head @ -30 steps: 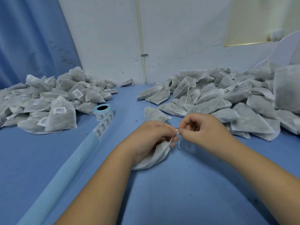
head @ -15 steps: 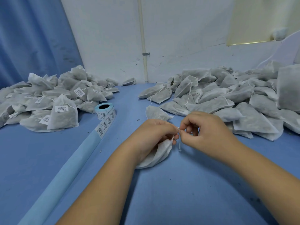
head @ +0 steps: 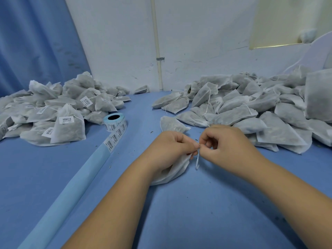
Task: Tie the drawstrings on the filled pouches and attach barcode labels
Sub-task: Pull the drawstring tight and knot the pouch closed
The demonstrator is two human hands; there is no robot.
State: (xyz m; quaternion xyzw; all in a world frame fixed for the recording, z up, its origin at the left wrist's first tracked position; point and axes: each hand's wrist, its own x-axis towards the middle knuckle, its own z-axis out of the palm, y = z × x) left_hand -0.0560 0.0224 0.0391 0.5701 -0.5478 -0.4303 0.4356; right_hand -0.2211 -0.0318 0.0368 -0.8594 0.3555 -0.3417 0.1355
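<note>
Between the two sets of fingertips, low over the blue table (head: 179, 212), we find the work in hand: one filled pouch (head: 172, 174) with its drawstring (head: 197, 159) part-way through tying.

Left hand (head: 172, 150): fingers curled, gripping the gathered neck of the pouch, thumb and forefinger nipped at the string.

Right hand (head: 228, 146): fingers curled, pinching the drawstring at the same spot. The two pinches meet tip to tip.

Position of the pouch: its body lies under and behind the left fingers, against the palm, its lower end resting on the table. Its long axis runs from the neck at the fingertips back toward the left wrist. The mouth points toward the right hand. A short tail of string hangs straight down just below the pinch.

We cannot tell whether a knot has formed; the fingertips hide it.

Judgement: the left hand bears the pouch and the right holds only string, so the tightening pull should go rightward, away from the neck and in line with the pouch's axis.

Beyond and left of the left fingers stands the label roll (head: 115, 121), its strip trailing toward us; we judge labelling not yet begun on this pouch. Further left lies the labelled pile (head: 68, 126). Beyond the right fingers sits the unlabelled pile (head: 233, 114).
</note>
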